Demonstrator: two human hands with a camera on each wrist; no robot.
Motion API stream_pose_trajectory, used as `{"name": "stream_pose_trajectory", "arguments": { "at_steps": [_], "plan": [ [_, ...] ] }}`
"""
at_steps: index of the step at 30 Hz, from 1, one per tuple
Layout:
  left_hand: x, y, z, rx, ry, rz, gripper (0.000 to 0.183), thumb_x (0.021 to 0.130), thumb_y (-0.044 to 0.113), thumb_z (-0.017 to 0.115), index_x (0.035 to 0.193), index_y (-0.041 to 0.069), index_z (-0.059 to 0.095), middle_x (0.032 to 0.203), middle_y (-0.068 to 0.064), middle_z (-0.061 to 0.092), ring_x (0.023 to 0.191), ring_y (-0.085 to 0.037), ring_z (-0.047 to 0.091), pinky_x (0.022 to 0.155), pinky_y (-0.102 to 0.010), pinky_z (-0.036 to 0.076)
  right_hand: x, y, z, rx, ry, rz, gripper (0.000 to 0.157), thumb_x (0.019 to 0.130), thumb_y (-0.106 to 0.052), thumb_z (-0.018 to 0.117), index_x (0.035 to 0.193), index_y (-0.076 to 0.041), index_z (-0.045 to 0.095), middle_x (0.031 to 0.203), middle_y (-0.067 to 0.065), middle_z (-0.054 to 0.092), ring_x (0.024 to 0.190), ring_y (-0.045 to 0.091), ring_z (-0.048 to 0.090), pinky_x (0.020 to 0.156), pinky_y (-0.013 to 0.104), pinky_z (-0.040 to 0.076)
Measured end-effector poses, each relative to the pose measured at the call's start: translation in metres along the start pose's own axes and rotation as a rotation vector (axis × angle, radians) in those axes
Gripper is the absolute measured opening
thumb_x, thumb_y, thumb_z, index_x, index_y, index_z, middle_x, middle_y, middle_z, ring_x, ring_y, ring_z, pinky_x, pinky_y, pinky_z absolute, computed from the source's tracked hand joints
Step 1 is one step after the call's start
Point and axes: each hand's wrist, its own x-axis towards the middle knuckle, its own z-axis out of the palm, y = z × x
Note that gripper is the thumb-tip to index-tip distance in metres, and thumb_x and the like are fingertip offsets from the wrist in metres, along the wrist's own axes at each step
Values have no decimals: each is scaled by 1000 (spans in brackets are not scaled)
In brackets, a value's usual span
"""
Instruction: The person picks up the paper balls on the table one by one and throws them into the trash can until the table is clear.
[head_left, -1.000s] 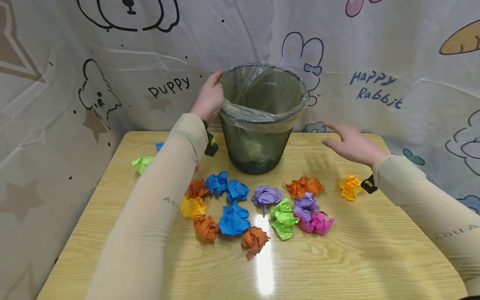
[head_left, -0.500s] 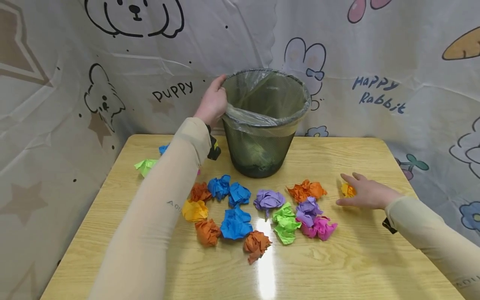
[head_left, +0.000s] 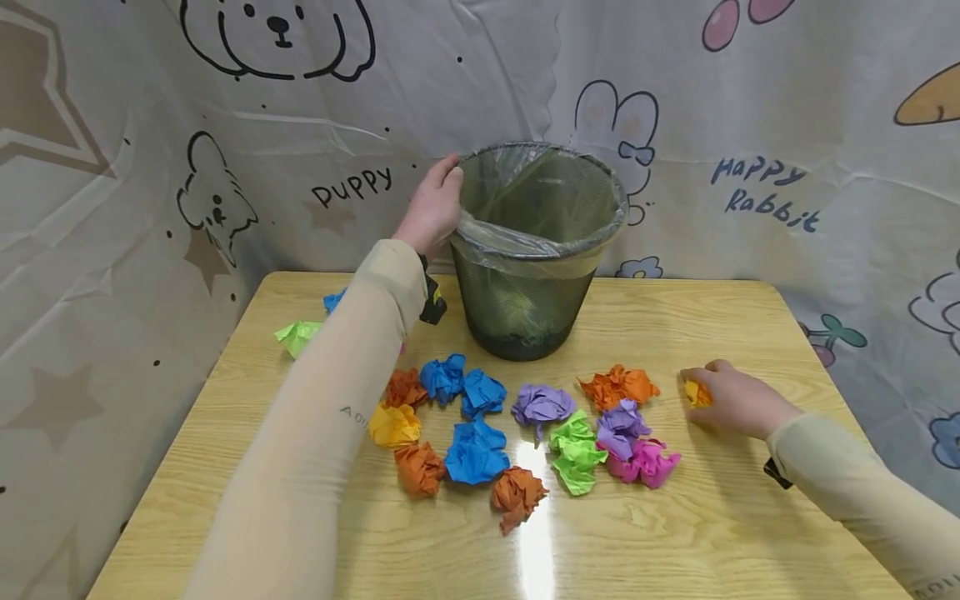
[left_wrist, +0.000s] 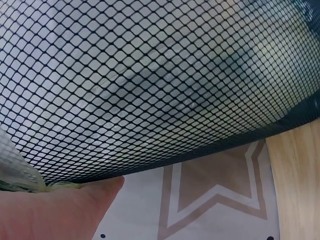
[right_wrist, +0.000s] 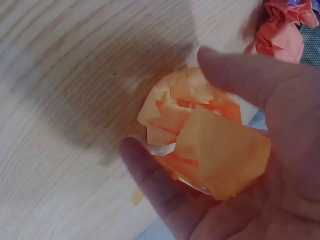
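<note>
At the back of the table stands a black mesh wastebasket [head_left: 491, 304] with a clear plastic liner folded over its rim. My left hand [head_left: 433, 207] grips the rim on its left side; in the left wrist view that hand [left_wrist: 55, 207] lies against the mesh and liner, its other fingers out of sight. Over at the right, my right hand [head_left: 738, 402] curls round a crumpled yellow paper ball [head_left: 697, 394] at the tabletop. The right wrist view has this paper ball [right_wrist: 215, 145] between thumb and fingers, looking orange-yellow there.
Several crumpled paper balls lie across the table [head_left: 660, 550]: blue [head_left: 477, 451], purple [head_left: 543, 404], green [head_left: 577, 454], pink [head_left: 651, 463] and orange [head_left: 618, 386]. A lime-green ball [head_left: 297, 337] lies at the left, partly behind the left sleeve [head_left: 322, 400]. A printed curtain [head_left: 495, 75] hangs behind.
My right hand has come down and right from above the table to the yellow paper ball, and its fingers have closed round it. The left hand stays on the wastebasket's rim.
</note>
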Motion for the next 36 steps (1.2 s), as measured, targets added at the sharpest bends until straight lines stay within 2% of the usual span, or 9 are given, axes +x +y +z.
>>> {"name": "stream_pose_trajectory", "arguments": {
  "at_steps": [4, 8, 12, 17, 27, 31, 36],
  "plan": [
    [-1, 0, -1, 10, -7, -1, 52, 114, 35, 23, 166, 30, 18, 169, 13, 14, 153, -9, 13, 123, -29, 14, 3, -1, 3, -5, 53, -42, 52, 90, -18, 78, 134, 5, 62, 118, 31, 56, 94, 40, 64, 87, 62, 52],
    [0, 1, -1, 27, -4, -1, 52, 114, 29, 21, 166, 30, 18, 170, 14, 13, 154, -8, 11, 123, -29, 12, 4, -3, 5, -12, 111, -94, 38, 89, -9, 77, 124, 3, 68, 108, 24, 61, 90, 37, 64, 83, 59, 54],
    [0, 2, 0, 39, 8, -2, 52, 114, 28, 21, 165, 31, 19, 170, 13, 13, 154, -9, 11, 123, -29, 11, 5, -5, 1, -10, 159, -133, 33, 90, -5, 75, 121, 3, 69, 107, 23, 64, 92, 39, 65, 84, 60, 53],
    [-1, 1, 0, 30, 11, -1, 51, 114, 26, 22, 165, 30, 19, 170, 11, 14, 154, -11, 12, 123, -30, 12, 9, -7, -12, -6, 227, -158, 36, 91, -2, 73, 126, 5, 67, 116, 28, 64, 105, 48, 62, 91, 64, 49],
    [0, 1, 1, 46, 20, -10, 52, 114, 26, 22, 165, 30, 20, 170, 10, 13, 154, -11, 12, 123, -31, 10, 12, -27, -69, 42, 387, -144, 39, 96, 0, 66, 135, 1, 63, 131, 28, 59, 113, 47, 59, 95, 63, 47],
    [0, 0, 1, 52, 25, -7, 52, 114, 26, 22, 165, 30, 21, 170, 10, 15, 154, -12, 13, 123, -31, 11, 12, -38, -97, 67, 473, -158, 38, 98, -1, 64, 136, 0, 63, 134, 26, 58, 119, 48, 56, 98, 64, 44],
    [0, 1, 1, 55, 28, -10, 52, 114, 26, 21, 165, 31, 20, 170, 11, 14, 154, -11, 13, 123, -31, 10, 12, -56, -138, 106, 580, -206, 41, 99, 0, 63, 140, 0, 60, 138, 26, 56, 117, 47, 55, 96, 64, 45]
  ]
}}
